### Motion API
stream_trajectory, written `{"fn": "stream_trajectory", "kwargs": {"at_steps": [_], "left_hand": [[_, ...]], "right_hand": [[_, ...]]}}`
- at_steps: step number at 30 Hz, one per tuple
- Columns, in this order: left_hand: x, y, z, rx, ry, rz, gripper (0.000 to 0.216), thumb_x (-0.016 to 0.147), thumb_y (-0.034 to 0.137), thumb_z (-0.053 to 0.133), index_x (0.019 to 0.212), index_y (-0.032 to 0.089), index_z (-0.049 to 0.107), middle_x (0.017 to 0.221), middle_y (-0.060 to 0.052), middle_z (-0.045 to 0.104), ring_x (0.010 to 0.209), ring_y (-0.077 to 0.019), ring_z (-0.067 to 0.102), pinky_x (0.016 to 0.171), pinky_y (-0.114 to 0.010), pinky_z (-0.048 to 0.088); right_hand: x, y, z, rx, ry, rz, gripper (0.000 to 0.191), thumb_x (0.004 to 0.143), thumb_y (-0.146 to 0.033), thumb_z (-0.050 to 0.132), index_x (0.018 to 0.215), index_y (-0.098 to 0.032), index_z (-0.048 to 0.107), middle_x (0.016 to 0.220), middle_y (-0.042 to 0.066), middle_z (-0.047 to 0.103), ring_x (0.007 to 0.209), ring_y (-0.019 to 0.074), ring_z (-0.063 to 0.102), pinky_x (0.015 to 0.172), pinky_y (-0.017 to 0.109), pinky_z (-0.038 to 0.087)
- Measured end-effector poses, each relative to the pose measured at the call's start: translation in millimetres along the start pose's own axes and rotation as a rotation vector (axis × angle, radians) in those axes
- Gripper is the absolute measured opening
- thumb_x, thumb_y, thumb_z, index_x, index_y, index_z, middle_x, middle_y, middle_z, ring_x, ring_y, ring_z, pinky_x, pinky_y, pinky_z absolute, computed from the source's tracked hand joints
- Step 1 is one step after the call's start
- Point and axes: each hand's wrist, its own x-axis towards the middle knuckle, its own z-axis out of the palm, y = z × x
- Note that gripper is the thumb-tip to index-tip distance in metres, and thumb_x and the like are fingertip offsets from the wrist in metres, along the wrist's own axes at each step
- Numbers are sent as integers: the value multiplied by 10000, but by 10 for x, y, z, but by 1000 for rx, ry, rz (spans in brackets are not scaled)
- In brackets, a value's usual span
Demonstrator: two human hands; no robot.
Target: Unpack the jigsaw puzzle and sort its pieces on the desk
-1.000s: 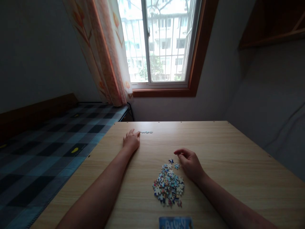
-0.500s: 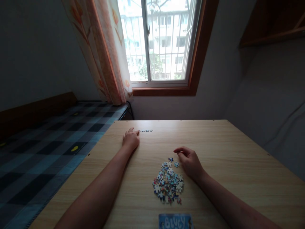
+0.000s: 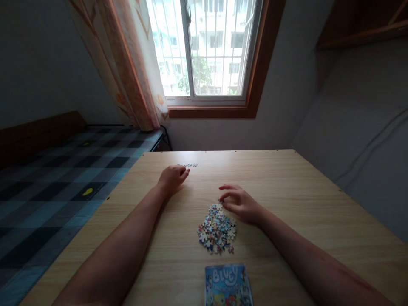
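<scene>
My left hand (image 3: 173, 177) rests near the far left of the table with its fingers curled in; no piece shows in it. Just beyond it runs a short row of jigsaw puzzle pieces (image 3: 191, 165), its left end partly hidden by the hand. Over the far end of a loose heap of puzzle pieces (image 3: 217, 230) hovers my right hand (image 3: 242, 205), fingers bent and apart. Its fingertips are close to a dark piece (image 3: 220, 200); whether they touch it I cannot tell. The heap mixes pale backs and coloured faces.
A blue puzzle box (image 3: 228, 287) marked "Bluey" lies at the near edge of view, on the wooden table (image 3: 306, 212). Left of the table is a bed with a checked cover (image 3: 63, 204). A window (image 3: 216, 55) and curtain (image 3: 127, 63) are behind.
My left hand has drawn back from the row and curled, uncovering more of its pieces. The right hand has moved left over the heap's far end, its fingers spreading. The view has tilted down.
</scene>
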Motion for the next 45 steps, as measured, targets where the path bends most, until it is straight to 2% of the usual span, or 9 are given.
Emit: {"fn": "stream_trajectory", "kwargs": {"at_steps": [3,7,11,14,18,22,33,38,45], "left_hand": [[-22,78,-10,-5,-56,106,510,936,513,386,611,203,628,635,-59,654,625,-183,551,618,-304,335],[-35,112,-3,-10,-74,121,543,941,538,383,581,206,617,629,-59,653,617,-186,547,625,-305,329],[-21,63,9,15,-94,94,542,940,543,377,593,211,628,635,-58,659,631,-193,561,615,-301,322],[-9,23,23,26,-87,91,543,940,542,368,593,211,623,639,-58,662,629,-191,560,594,-299,303],[-1,12,32,21,-102,76,540,933,542,371,596,210,630,644,-63,672,633,-191,564,606,-296,313],[4,16,33,8,-106,71,539,928,543,375,596,207,634,639,-62,672,640,-191,571,610,-293,323],[18,-19,67,10,-93,92,545,937,544,372,589,209,623,633,-56,664,611,-183,555,586,-297,284],[19,-31,81,-5,-93,98,554,934,552,358,580,211,615,616,-57,651,597,-188,538,597,-305,283],[17,-15,85,-15,-97,95,543,930,549,372,582,208,613,618,-56,651,604,-190,544,593,-304,276]], "right_hand": [[-16,-56,-79,-63,-169,-42,162,773,-284,751,930,-258,781,1407,97,562,1417,320,357,1144,526,283],[-27,-68,-82,-107,-233,-75,199,746,-277,781,945,-276,790,1460,80,519,1455,331,294,1158,548,253],[-23,-51,-66,-93,-223,-78,78,733,-213,761,803,-244,779,1432,80,550,1445,326,316,1151,533,273],[-17,-41,-69,-69,-193,-61,84,741,-166,716,774,-231,759,1399,83,579,1431,317,345,1141,530,291],[-19,-21,-63,-47,-142,-54,196,733,-114,659,838,-243,765,1384,75,590,1411,307,380,1137,531,302],[-32,-14,-43,-87,-164,-64,288,717,-87,635,879,-267,791,1393,60,585,1424,304,361,1148,525,293],[-19,-6,-5,-212,-177,-123,272,778,-225,707,1027,-307,782,1375,66,604,1405,296,402,1131,513,332],[-14,-15,-1,-206,-182,-116,149,788,-265,722,920,-278,789,1368,81,606,1403,298,402,1133,511,323],[-3,-12,-17,-83,-149,-53,74,759,-183,705,788,-231,753,1350,99,616,1391,295,416,1127,506,327]]}}
